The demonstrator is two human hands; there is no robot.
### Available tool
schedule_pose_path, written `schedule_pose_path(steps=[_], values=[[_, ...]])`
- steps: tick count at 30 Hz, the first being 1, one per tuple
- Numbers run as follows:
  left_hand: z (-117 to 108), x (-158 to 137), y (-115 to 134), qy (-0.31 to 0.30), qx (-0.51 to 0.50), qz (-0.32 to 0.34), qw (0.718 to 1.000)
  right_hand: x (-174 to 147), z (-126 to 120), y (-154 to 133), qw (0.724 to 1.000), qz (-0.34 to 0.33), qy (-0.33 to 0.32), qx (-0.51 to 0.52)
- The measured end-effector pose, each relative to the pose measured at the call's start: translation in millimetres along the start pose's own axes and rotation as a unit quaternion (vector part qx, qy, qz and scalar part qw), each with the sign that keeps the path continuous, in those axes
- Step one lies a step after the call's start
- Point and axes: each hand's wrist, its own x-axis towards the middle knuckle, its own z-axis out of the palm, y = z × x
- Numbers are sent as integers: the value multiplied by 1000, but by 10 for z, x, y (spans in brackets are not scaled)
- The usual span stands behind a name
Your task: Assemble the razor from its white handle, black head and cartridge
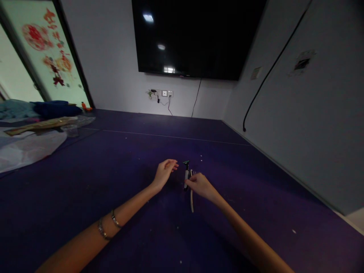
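A razor point(186, 173) with a dark head and a pale grey handle stands head-up in the grip of my right hand point(200, 184), its handle pinched between thumb and fingers. Just behind it, a thin pale stick like a toothbrush point(191, 201) passes by the same fingers; whether they hold it or it lies on the purple surface, I cannot tell. To the left of the razor, my left hand point(165, 171) hovers with nothing in it, fingers loosely bent and apart from the razor head. Two bracelets point(108, 224) circle my left forearm.
The purple surface point(127, 159) runs to the back wall, with small white specks scattered over it. Plastic sheeting point(34, 149), cardboard point(42, 125) and dark blue cloth point(57, 109) lie at far left. A black cable point(273, 72) hangs down the right wall; a television point(193, 38) hangs ahead.
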Motion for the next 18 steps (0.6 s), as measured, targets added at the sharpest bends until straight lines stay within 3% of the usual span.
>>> schedule_pose_path(steps=[4, 7, 18], values=[[-115, 127, -57, 35, 1, -1, 999, 70, 61, 104, 998, 45, -45, -6], [-143, 153, -56, 41, 3, -2, 999, 90, 97, 134, 997, 56, -40, -24], [-169, 175, -86, 37, 6, -5, 999, 83, 119, 141, 997, 25, -27, -73]])
